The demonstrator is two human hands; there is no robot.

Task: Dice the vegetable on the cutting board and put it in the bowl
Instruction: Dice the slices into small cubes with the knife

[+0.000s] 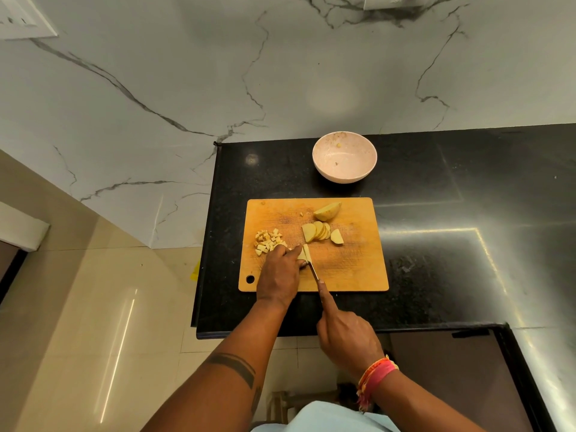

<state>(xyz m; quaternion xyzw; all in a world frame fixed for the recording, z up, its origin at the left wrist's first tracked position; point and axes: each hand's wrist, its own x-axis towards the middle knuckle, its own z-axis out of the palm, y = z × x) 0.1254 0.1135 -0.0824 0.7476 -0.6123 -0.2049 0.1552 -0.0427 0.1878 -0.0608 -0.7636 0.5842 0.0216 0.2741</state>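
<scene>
My left fingers [294,255] pin the pale potato slice [305,254] steady while my right hand [346,338] grips the slim steel knife [314,272], slicing toward twelve o'clock.

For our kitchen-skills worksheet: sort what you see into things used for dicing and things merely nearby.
Used: cutting board, knife, slices, potato half, diced pieces, bowl, left hand, right hand.
Nearby: counter, wall, wall socket.
</scene>
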